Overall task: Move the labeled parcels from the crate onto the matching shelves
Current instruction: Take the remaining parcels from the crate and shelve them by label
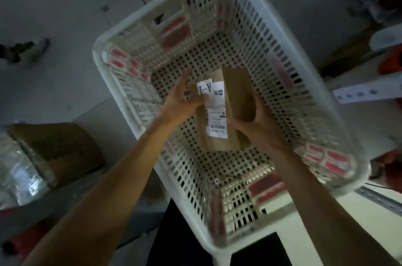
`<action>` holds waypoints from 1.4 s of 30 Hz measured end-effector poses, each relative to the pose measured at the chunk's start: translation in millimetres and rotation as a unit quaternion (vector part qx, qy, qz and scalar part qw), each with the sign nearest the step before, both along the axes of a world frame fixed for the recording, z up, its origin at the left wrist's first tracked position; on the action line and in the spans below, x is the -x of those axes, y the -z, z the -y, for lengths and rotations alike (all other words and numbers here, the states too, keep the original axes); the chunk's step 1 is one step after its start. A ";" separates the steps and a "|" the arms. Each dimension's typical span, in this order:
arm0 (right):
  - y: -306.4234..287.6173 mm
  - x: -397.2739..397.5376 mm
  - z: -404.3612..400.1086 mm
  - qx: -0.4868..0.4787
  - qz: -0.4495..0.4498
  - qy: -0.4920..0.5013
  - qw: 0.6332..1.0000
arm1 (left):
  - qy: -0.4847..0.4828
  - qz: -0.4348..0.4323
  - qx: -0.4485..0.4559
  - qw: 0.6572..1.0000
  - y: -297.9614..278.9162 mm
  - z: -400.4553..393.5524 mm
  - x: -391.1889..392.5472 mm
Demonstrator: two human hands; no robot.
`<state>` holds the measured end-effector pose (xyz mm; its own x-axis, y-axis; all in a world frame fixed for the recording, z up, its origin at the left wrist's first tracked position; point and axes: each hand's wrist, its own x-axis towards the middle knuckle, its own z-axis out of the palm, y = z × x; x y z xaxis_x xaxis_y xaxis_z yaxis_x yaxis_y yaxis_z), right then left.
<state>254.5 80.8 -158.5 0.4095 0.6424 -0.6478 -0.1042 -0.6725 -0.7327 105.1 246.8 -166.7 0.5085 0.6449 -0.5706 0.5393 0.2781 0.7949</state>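
A parcel sorting room or small warehouse, dimly lit. A white perforated plastic crate [282,52] stuck over with red and white labels holds brown paper parcels [219,135], one bearing a printed shipping label [216,113] and an "A-1" tag [204,88]. Another taped cardboard box [58,152] sits on the grey floor [54,4], and perforated metal shelf rails [361,94] show at right

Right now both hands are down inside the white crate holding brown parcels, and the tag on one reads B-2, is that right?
Not quite. In the head view the left hand and right hand are indeed inside the white crate on the brown parcels, but the tag reads A-1, seen upside down, not B-2.
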 end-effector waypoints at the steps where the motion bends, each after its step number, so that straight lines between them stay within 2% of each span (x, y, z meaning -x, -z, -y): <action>1: -12.0 0.3 10.9 -0.001 0.001 -0.026 1.000 | 0.050 -0.022 -0.068 0.996 -16.2 5.5 5.9; 3: -37.7 0.5 30.5 -0.001 0.050 -0.100 0.994 | 0.168 -0.059 -0.209 0.962 -53.0 19.5 15.2; 6: -77.7 1.0 56.4 -0.011 0.173 -0.252 0.952 | 0.349 -0.072 -0.269 0.895 -111.4 45.6 15.2; 8: -107.6 4.0 74.9 -0.004 0.235 -0.335 0.913 | 0.490 -0.133 -0.296 0.809 -145.1 64.8 7.7; 10: -136.4 6.6 93.0 -0.017 0.270 -0.383 0.883 | 0.583 -0.179 -0.304 0.732 -171.9 83.7 2.9; 11: -149.8 8.0 101.8 -0.024 0.275 -0.398 0.875 | 0.604 -0.188 -0.298 0.715 -183.2 93.7 3.0; 13: -173.8 11.6 118.2 -0.040 0.286 -0.414 0.863 | 0.615 -0.191 -0.298 0.705 -200.3 113.5 6.6; 16: -197.7 19.9 141.3 -0.051 0.329 -0.417 0.846 | 0.596 -0.165 -0.349 0.705 -215.2 143.4 18.0; 18: -208.7 27.0 159.1 -0.064 0.378 -0.399 0.833 | 0.569 -0.125 -0.377 0.720 -218.2 159.0 28.5; 19: -211.7 30.0 170.0 -0.074 0.407 -0.370 0.832 | 0.545 -0.100 -0.371 0.745 -217.2 164.0 35.3; 22: -217.7 38.0 208.3 -0.099 0.476 -0.178 0.856 | 0.431 0.000 -0.249 0.867 -208.2 173.3 57.4; 24: -222.1 51.4 239.6 -0.041 0.449 -0.023 0.892 | 0.338 0.074 -0.143 0.927 -201.2 187.9 69.4; 26: -219.9 72.0 274.4 0.010 0.383 0.103 0.918 | 0.266 0.146 -0.026 0.952 -197.8 213.9 75.9; 30: -218.1 117.2 334.1 -0.015 0.194 0.249 0.949 | 0.197 0.199 0.083 0.956 -193.9 286.9 71.9; 34: -218.3 138.9 390.3 -0.020 0.125 0.342 0.931 | 0.207 0.162 0.129 0.956 -193.0 356.3 54.1; 37: -214.7 141.8 436.7 -0.013 0.107 0.414 0.904 | 0.297 0.135 0.108 0.939 -190.8 398.3 37.2; 40: -212.5 142.0 483.1 -0.011 0.115 0.471 0.874 | 0.436 0.108 0.071 0.891 -197.3 448.1 19.8; 42: -214.1 138.9 517.9 -0.005 0.133 0.511 0.849 | 0.491 0.117 0.064 0.861 -206.9 485.7 1.7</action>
